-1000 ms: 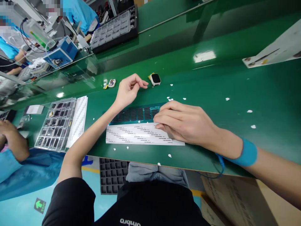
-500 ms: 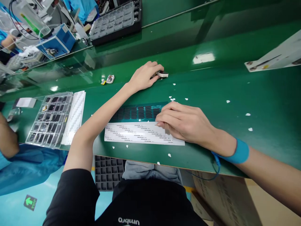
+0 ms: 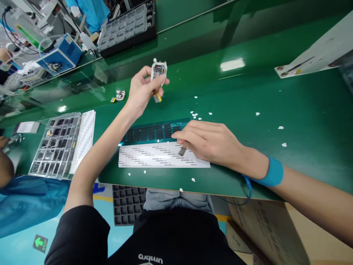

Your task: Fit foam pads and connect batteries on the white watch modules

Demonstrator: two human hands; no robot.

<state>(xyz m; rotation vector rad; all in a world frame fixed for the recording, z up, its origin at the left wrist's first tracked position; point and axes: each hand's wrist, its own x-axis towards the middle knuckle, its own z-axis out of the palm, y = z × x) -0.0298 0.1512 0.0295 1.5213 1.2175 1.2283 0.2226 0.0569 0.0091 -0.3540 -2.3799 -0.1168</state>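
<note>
My left hand [image 3: 142, 88] is raised over the bench, thumb and fingers closed on a small white-framed electronic housing [image 3: 159, 70]. Circuit parts show inside it, and a yellow-tipped tab hangs below. Lower down, my right hand [image 3: 211, 141] pinches a flat grey metal tool [image 3: 182, 150]; only one blunt end shows, so its kind is unclear. The fingertips are at the right end of a teal sheet [image 3: 154, 133] bearing rows of thin black strips. A white printed backing paper [image 3: 154, 156] lies just below that sheet, partly under my right hand.
A second white housing [image 3: 120, 95] lies at the left. Beyond it are a clear compartment tray [image 3: 56, 143] and printed papers [image 3: 85, 140]. Small white scraps [image 3: 194, 115] dot the green bench. A white bracket [image 3: 306, 55] stands at the right; a co-worker's sleeve [image 3: 33, 198] is at left.
My left hand has lifted the housing from the bench, moved left, and turned it so its inside shows. My right hand stays by the teal sheet; the grey tool's end is now more visible.
</note>
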